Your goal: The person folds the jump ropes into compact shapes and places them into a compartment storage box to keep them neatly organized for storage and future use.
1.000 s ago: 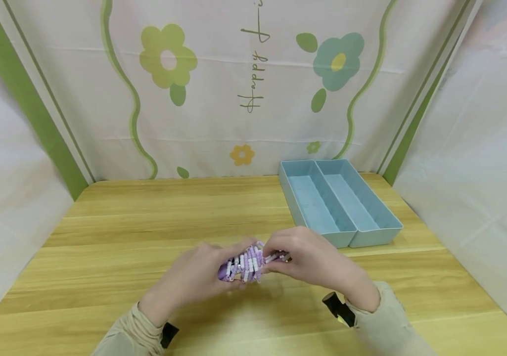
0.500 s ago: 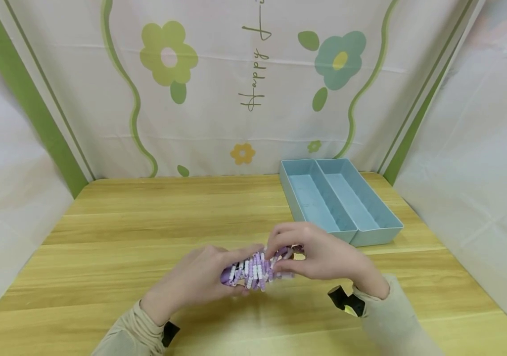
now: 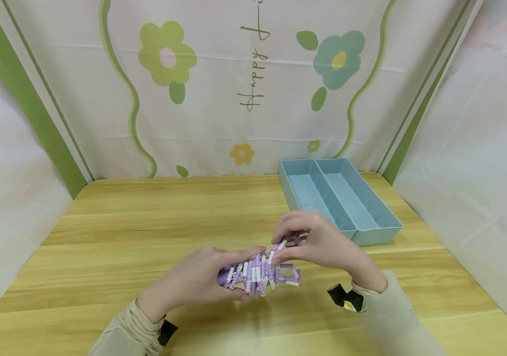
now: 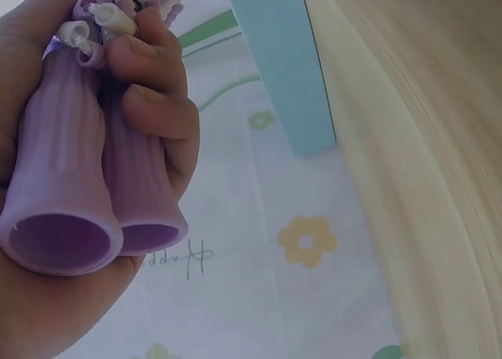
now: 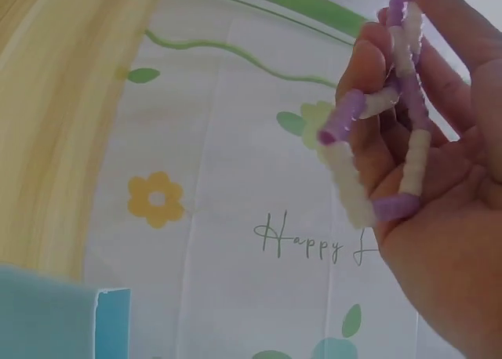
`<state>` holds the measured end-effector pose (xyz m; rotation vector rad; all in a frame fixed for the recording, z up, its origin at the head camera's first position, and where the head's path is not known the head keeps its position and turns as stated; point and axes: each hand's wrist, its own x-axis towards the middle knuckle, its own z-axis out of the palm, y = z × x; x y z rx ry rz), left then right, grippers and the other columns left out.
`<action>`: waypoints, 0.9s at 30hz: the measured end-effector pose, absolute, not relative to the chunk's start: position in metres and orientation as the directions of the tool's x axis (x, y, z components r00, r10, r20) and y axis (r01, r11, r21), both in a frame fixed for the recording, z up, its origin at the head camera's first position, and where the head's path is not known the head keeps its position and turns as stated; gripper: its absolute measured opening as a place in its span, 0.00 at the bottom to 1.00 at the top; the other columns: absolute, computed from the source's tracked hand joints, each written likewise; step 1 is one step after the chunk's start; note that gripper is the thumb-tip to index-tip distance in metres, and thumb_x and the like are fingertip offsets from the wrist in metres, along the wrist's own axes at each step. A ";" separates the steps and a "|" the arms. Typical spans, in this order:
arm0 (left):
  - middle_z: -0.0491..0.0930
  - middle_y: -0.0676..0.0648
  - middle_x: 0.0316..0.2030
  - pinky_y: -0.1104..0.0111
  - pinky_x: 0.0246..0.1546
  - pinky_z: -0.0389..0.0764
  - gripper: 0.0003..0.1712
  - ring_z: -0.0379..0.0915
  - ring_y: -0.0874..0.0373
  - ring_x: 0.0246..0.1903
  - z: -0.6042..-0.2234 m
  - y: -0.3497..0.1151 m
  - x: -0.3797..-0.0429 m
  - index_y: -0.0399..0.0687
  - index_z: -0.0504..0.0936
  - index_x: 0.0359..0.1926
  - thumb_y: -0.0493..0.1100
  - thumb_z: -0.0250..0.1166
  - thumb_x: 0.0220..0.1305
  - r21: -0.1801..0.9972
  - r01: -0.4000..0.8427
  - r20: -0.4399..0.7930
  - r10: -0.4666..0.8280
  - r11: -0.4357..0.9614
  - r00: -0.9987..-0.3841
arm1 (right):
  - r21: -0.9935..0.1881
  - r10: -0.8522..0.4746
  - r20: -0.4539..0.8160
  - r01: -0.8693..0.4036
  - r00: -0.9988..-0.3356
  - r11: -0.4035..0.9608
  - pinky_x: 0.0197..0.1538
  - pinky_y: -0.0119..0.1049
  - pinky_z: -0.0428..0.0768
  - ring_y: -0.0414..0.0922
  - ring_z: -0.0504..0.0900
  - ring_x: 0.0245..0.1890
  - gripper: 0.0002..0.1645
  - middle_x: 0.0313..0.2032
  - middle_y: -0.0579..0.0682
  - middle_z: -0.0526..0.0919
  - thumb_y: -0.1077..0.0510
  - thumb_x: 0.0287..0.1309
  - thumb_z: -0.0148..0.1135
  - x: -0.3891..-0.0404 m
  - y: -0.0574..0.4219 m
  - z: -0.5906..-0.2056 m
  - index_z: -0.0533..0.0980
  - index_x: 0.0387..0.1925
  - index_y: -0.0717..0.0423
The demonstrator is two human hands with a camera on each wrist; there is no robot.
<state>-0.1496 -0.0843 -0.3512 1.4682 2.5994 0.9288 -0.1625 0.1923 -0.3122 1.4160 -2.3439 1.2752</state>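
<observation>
A beaded jump rope (image 3: 255,272), with purple and white segments, is bunched up above the middle of the table. My left hand (image 3: 197,277) grips it at the handle end. In the left wrist view, two purple flared handles (image 4: 63,155) lie side by side in that palm, their hollow ends toward the camera. To the right, my right hand (image 3: 320,244) pinches a beaded stretch between thumb and fingers. A bent length of beads (image 5: 416,159) hangs against its palm in the right wrist view. Below those fingers, a loose loop (image 3: 297,277) sticks out from the bundle.
Two long light-blue bins (image 3: 375,237) stand side by side at the back right of the wooden table (image 3: 124,222), just beyond my right hand. A flower-printed cloth (image 3: 217,99) closes off the back, and pale cloth hangs at both sides.
My right hand has shifted rightward and slightly up with the beads between its fingers. A loop of rope now shows below it. The left hand stays nearly where it was.
</observation>
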 end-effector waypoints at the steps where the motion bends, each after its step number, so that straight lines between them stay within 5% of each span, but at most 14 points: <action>1: 0.83 0.56 0.38 0.74 0.30 0.76 0.47 0.73 0.69 0.28 -0.351 -0.085 -0.150 0.65 0.66 0.72 0.56 0.77 0.52 0.502 0.779 0.275 0.785 0.375 -0.555 | -0.598 -0.668 0.490 -0.773 -0.560 0.209 0.30 0.32 0.78 0.37 0.77 0.29 0.12 0.35 0.39 0.82 0.58 0.46 0.78 -0.163 0.192 -0.312 0.83 0.34 0.47; 16: 0.83 0.57 0.41 0.71 0.33 0.77 0.47 0.75 0.67 0.32 -0.343 -0.089 -0.151 0.63 0.65 0.73 0.57 0.75 0.54 0.551 0.774 0.346 0.757 0.314 -0.553 | -0.720 -0.710 0.395 -0.677 -0.583 0.155 0.26 0.35 0.77 0.49 0.76 0.24 0.16 0.37 0.46 0.84 0.70 0.67 0.56 -0.173 0.201 -0.318 0.82 0.52 0.57; 21: 0.83 0.57 0.43 0.70 0.34 0.78 0.45 0.76 0.67 0.33 -0.342 -0.090 -0.152 0.64 0.65 0.73 0.59 0.73 0.55 0.556 0.764 0.365 0.730 0.328 -0.578 | -0.755 -0.686 0.369 -0.633 -0.627 0.171 0.31 0.39 0.79 0.48 0.77 0.30 0.16 0.36 0.49 0.83 0.68 0.71 0.52 -0.175 0.202 -0.319 0.83 0.50 0.55; 27: 0.83 0.55 0.43 0.71 0.29 0.78 0.45 0.75 0.67 0.30 -0.343 -0.090 -0.154 0.63 0.65 0.73 0.59 0.73 0.56 0.567 0.753 0.389 0.698 0.333 -0.602 | -0.768 -0.620 0.324 -0.581 -0.715 0.269 0.28 0.37 0.76 0.45 0.74 0.25 0.13 0.29 0.44 0.81 0.62 0.73 0.53 -0.176 0.201 -0.321 0.83 0.40 0.48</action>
